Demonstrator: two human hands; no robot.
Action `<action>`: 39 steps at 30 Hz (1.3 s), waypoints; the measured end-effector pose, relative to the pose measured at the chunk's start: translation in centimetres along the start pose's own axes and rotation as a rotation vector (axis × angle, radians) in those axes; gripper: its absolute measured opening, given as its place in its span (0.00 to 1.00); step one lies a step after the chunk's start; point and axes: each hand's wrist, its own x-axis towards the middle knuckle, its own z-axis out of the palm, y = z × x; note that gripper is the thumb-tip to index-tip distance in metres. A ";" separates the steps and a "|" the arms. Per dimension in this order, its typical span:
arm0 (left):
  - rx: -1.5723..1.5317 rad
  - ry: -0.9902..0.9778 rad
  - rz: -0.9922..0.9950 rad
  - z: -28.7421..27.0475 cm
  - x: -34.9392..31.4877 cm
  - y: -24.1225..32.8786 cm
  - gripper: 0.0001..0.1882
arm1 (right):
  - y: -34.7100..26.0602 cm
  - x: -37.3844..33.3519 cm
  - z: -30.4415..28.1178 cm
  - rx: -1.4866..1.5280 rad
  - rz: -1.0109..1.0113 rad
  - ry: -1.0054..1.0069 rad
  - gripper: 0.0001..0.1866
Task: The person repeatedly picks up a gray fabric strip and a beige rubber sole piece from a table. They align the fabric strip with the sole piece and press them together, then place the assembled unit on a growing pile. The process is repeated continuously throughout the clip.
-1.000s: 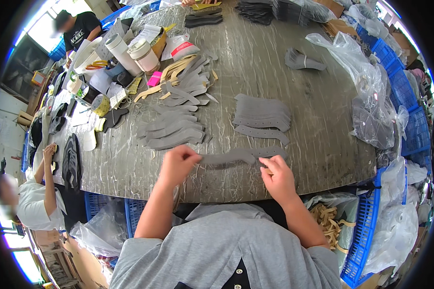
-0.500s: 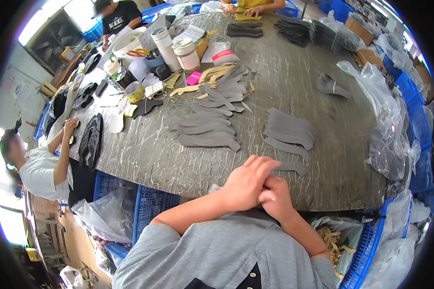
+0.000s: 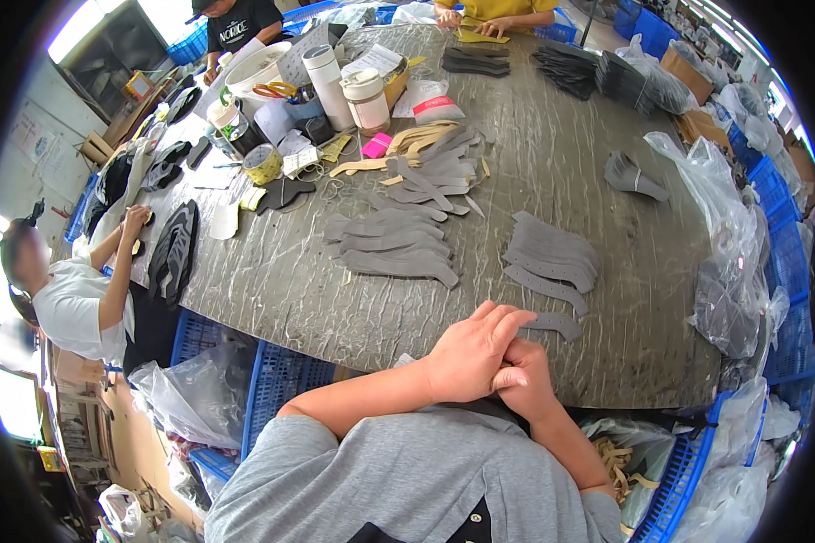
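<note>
My left hand (image 3: 475, 351) and my right hand (image 3: 530, 380) meet at the table's near edge, directly in front of my body. The left one lies across the right, its fingers stretched out and pointing away from me. My right hand is curled against the left palm, thumb on the near side; whatever it holds, if anything, is hidden. Just beyond the fingertips lies a single grey curved strip (image 3: 555, 324) with small holes. Behind it are a fanned stack of similar grey pieces (image 3: 552, 252) and, further left, another overlapping row of grey pieces (image 3: 398, 249).
Mixed grey and tan strips (image 3: 430, 149) lie mid-table near a white tumbler (image 3: 328, 89) and a jar (image 3: 366, 101). A tied grey bundle (image 3: 636, 176) lies right. Plastic bags (image 3: 729, 262) and blue crates (image 3: 688, 466) border the table. Co-workers sit left and at the far side.
The view has shifted slightly, so the table's contents sit a little further right and lower. My hands stay together in the same place, with only a slight change in the fingers.
</note>
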 end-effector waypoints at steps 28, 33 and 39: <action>0.136 -0.137 0.281 -3.9 2.1 -0.5 0.14 | 1.6 0.1 -1.0 0.740 0.239 0.089 0.06; -0.125 0.076 -0.127 -3.9 0.9 -2.1 0.05 | 2.8 -1.4 -9.0 1.211 0.094 0.483 0.06; -0.284 -0.065 -0.733 -3.2 1.6 -5.3 0.04 | 4.3 -4.6 -17.2 0.681 0.099 1.008 0.01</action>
